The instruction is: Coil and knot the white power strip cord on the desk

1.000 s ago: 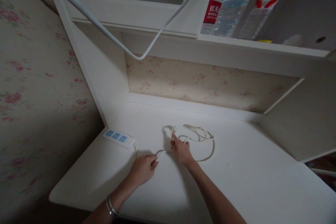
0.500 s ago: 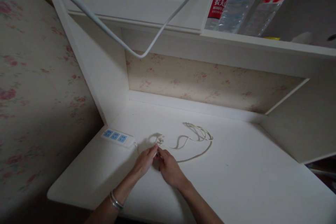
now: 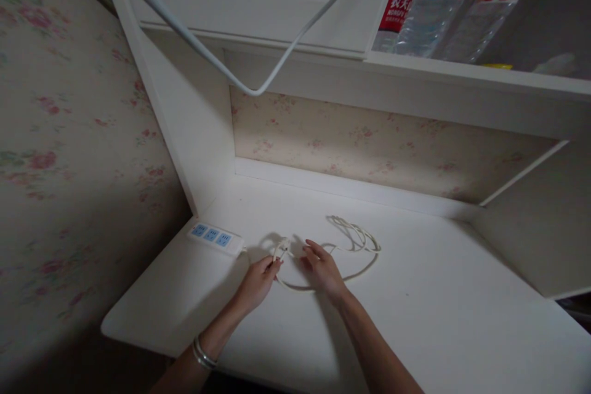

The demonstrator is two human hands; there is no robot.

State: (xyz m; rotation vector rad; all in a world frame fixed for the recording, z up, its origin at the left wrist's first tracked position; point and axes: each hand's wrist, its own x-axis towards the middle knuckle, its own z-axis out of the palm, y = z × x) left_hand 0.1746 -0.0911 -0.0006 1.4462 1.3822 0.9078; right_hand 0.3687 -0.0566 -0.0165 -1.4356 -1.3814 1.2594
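My left hand, a silver bangle on its wrist, is closed with thumb and fingers pinched around a white power cord. Just above its fingertips the cord's plug sticks up, its details too small to make out. My right hand hovers to the right of the plug, fingers stretched and parted, holding nothing that I can see. Beyond it the cord lies in loose loops on the white desk. The cord leads to a white power strip with blue sockets, lying left of my left hand.
A thick pale cable hangs in a V in front of the cabinet. Plastic bottles stand on the upper right shelf. Side panels enclose the desk, and flowered wallpaper covers the wall at left.
My right hand has let go of the cord and moved right, its fingers spreading. My left hand keeps its pinch. The view has shifted slightly.
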